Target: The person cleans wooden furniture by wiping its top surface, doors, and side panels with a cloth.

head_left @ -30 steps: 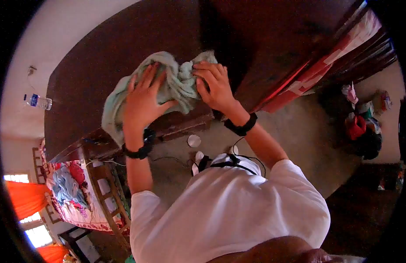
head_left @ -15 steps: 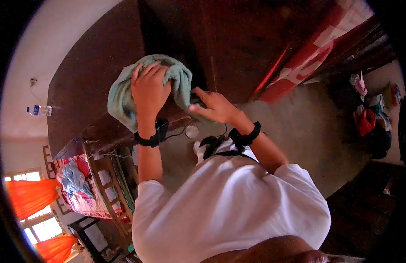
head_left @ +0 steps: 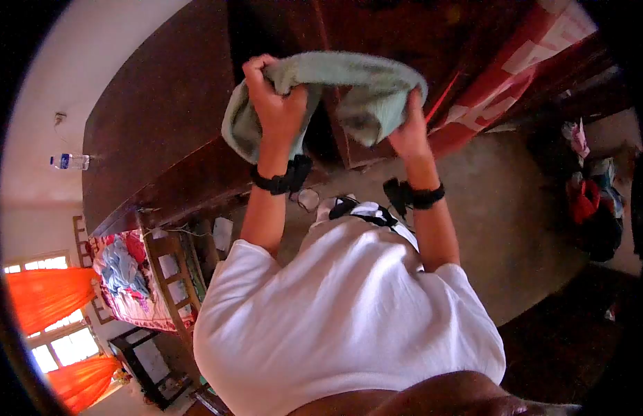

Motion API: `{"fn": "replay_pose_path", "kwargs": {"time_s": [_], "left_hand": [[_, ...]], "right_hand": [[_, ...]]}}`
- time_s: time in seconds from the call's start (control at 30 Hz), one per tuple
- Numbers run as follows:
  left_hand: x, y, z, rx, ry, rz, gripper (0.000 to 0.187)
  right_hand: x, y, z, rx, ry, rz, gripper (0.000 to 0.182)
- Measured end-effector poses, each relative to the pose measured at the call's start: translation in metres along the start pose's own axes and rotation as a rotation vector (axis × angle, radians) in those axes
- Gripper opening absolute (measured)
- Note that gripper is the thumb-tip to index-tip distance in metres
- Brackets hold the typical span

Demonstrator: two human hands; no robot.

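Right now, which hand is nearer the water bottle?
Left. The left hand grips the green cloth to the right of the water bottle, dark tabletop between them in view; the right hand holds the cloth's other side, farther right.

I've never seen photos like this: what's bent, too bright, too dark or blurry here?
In the head view, wide-angle bending: black corners, the dark brown surface bowed at its edge; head view again, glare whites out the window; head view, shadow swallows detail at lower right; head view, the right hand on the green cloth looks slightly soft, possibly from motion.
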State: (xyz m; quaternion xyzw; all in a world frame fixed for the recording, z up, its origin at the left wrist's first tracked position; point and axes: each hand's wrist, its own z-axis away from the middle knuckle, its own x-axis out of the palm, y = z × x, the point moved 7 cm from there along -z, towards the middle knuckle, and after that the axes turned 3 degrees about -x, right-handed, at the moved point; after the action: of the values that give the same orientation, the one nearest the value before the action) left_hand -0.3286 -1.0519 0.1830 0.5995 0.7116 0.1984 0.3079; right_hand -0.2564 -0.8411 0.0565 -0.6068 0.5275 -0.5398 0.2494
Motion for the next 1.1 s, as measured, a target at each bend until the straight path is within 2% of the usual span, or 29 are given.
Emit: {"fn": "replay_pose_path", "kwargs": {"time_s": [0.03, 0.1, 0.13, 0.2, 0.27, 0.3, 0.33, 0.37, 0.4, 0.47, 0.5, 0.53, 0.6, 0.63, 0.73, 0.77, 0.83, 0.87, 0.93, 0.97, 1.03, 1.1], "left_hand": [[0.003, 0.011, -0.008, -0.006, 0.006, 0.010, 0.041], [0.007, 0.036, -0.021, 0.116, 0.091, -0.078, 0.047], [0.012, 0.029, -0.023, 0.121, 0.075, -0.009, 0.054], [0.019, 0.009, -0.017, 0.064, 0.064, -0.073, 0.056], [0.030, -0.018, -0.001, -0.101, 0.024, -0.147, 0.062], [0.031, -0.029, 0.011, -0.095, 0.028, -0.141, 0.062], [0.040, -0.052, 0.027, -0.200, -0.091, -0.223, 0.069], [0.048, -0.075, 0.046, -0.307, -0.214, -0.307, 0.076], [0.052, -0.085, 0.062, -0.307, -0.215, -0.304, 0.076], [0.057, -0.120, 0.101, -0.517, -0.172, -0.403, 0.069], [0.063, -0.147, 0.121, -0.523, -0.172, -0.403, 0.069], [0.074, -0.192, 0.152, -0.755, -0.234, -0.203, 0.072], [0.083, -0.206, 0.177, -1.125, -0.544, 0.004, 0.068], [0.082, -0.203, 0.174, -1.123, -0.541, 0.008, 0.068], [0.089, -0.206, 0.191, -1.139, -1.071, -0.145, 0.059], [0.085, -0.212, 0.192, -1.137, -1.071, -0.146, 0.059], [0.080, -0.200, 0.194, -1.291, -1.087, 0.098, 0.058], [0.072, -0.194, 0.191, -1.298, -1.091, 0.095, 0.058], [0.064, -0.145, 0.159, -1.260, -1.027, 0.430, 0.061], [0.060, -0.130, 0.154, -1.269, -1.028, 0.430, 0.061], [0.055, -0.108, 0.134, -1.169, -0.813, 0.648, 0.066], [0.055, -0.128, 0.132, -1.189, -0.814, 0.619, 0.064]], "right_hand": [[0.020, -0.035, -0.013, 0.162, 0.077, -0.534, 0.054], [0.014, -0.062, -0.033, -0.147, 0.017, 0.318, 0.052], [0.014, -0.077, -0.041, -0.289, 0.083, 0.700, 0.052], [0.021, -0.079, -0.052, -0.164, 0.113, 0.693, 0.052], [0.009, -0.068, -0.058, -0.022, 0.305, 0.002, 0.048], [0.004, -0.062, -0.057, -0.030, 0.304, 0.006, 0.048], [-0.004, -0.053, -0.051, -0.082, 0.281, 0.271, 0.043], [-0.010, -0.039, -0.046, -0.106, 0.268, 0.405, 0.041], [-0.016, -0.026, -0.040, -0.131, 0.259, 0.539, 0.039], [-0.029, 0.009, -0.033, -0.060, 0.290, 0.360, 0.022], [-0.033, 0.021, -0.030, -0.054, 0.288, 0.363, 0.022], [-0.035, 0.029, -0.025, -0.076, 0.271, 0.420, 0.020], [-0.029, 0.026, -0.018, -0.082, 0.268, 0.452, 0.018], [-0.033, 0.032, -0.016, -0.084, 0.265, 0.454, 0.018], [-0.030, 0.033, -0.015, -0.059, 0.246, 0.560, 0.018], [-0.025, 0.029, -0.019, -0.061, 0.246, 0.559, 0.018], [0.005, 0.002, -0.027, -0.251, 0.111, 0.507, 0.014], [0.011, -0.009, -0.030, -0.245, 0.116, 0.505, 0.014], [0.036, -0.023, -0.039, -0.131, -0.082, 0.600, 0.016], [0.047, -0.029, -0.043, -0.091, -0.150, 0.631, 0.017], [0.075, -0.055, -0.047, -0.359, -0.227, 0.635, 0.024], [0.080, -0.048, -0.052, -0.340, -0.180, 0.619, 0.029]]}}
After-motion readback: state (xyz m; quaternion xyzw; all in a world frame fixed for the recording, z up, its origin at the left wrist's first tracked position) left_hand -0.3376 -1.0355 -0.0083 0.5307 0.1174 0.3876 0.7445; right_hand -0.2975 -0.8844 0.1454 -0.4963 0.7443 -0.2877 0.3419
